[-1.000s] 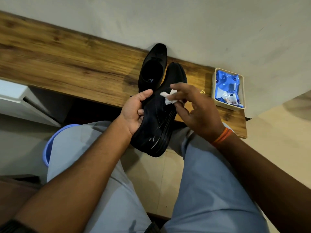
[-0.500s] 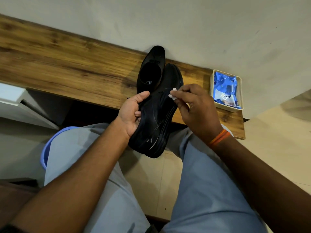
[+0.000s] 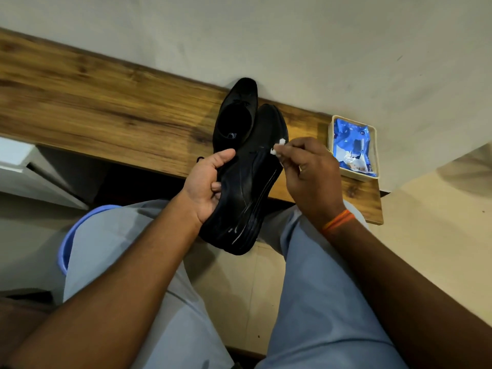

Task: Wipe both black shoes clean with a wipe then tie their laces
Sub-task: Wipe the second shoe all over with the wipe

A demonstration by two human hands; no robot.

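My left hand (image 3: pixel 206 182) grips a black shoe (image 3: pixel 247 182) from its left side, sole turned up toward me, over my knees. Wet streaks shine along the sole. My right hand (image 3: pixel 311 174) pinches a small white wipe (image 3: pixel 278 149) against the shoe's right edge near the toe. The second black shoe (image 3: pixel 235 113) stands upright on the wooden shelf (image 3: pixel 106 107), just behind the held one, its opening facing up. Its laces are barely visible.
A beige tray (image 3: pixel 374 153) holding a blue wipes packet (image 3: pixel 351 145) sits at the shelf's right end against the grey wall. A blue bucket rim (image 3: pixel 66 243) shows by my left thigh. White furniture (image 3: pixel 21 171) stands at the left, tiled floor below.
My right hand slid the wipe from the middle of the sole toward the toe and right edge, and the wipe is now more bunched. The left hand kept its hold.
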